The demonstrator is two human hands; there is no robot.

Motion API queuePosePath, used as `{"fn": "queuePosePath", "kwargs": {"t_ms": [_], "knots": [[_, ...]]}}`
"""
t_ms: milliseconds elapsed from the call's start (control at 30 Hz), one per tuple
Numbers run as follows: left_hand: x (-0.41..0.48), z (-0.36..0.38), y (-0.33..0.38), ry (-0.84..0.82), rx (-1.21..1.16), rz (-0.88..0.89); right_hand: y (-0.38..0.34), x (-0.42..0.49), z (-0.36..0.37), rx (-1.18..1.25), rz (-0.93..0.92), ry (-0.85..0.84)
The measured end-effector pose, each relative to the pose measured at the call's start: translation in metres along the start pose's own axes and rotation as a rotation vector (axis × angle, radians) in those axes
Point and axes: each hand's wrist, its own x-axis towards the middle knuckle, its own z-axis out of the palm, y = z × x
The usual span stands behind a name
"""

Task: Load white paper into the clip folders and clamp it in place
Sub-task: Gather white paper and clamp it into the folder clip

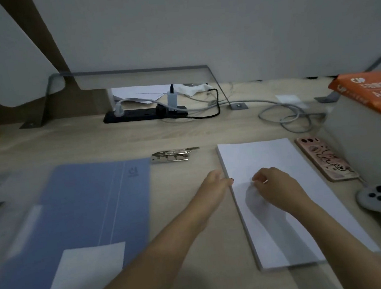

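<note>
While the left hand (pixel 216 183) lies with straight fingers against the edge of the paper stack (pixel 255 157), steadying it on the surface (pixel 184 133), the right hand (pixel 276 185) curls on top, seemingly pinching the top sheets to lift them; the blue folder (pixel 86 199) lies apart, leftward.

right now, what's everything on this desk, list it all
folder: one, blue, left side
white sheet: one, white, on the folder's near end
metal clip: one, silver, past the folder's far right corner
paper stack: one, white, right of centre
phone: one, pink patterned case, right of the stack
controller: one, pale grey, near right
paper pack: one, orange, far right
power strip: one, black, at the back
cables: several, grey and black, at the back
left hand: one, fingers straight at the stack's left edge
right hand: one, fingers curled on top of the stack
</note>
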Motion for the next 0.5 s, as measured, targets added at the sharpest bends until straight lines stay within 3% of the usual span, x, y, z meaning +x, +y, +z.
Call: {"fn": "queuePosePath", "kwargs": {"t_ms": [100, 200, 333, 500], "knots": [[0.005, 0.014, 0.005, -0.050, -0.244, -0.184, -0.002, 0.000, -0.001, -0.041, -0.012, 0.020], [0.015, 0.014, 0.009, 0.034, -0.255, -0.236, -0.001, 0.000, -0.002, -0.051, -0.015, 0.029], [0.017, 0.019, 0.009, 0.009, -0.201, -0.227, -0.001, -0.002, -0.002, 0.014, -0.025, 0.001], [0.005, 0.031, -0.010, -0.087, -0.318, -0.102, -0.001, -0.011, 0.004, 0.089, -0.038, 0.019]]}}
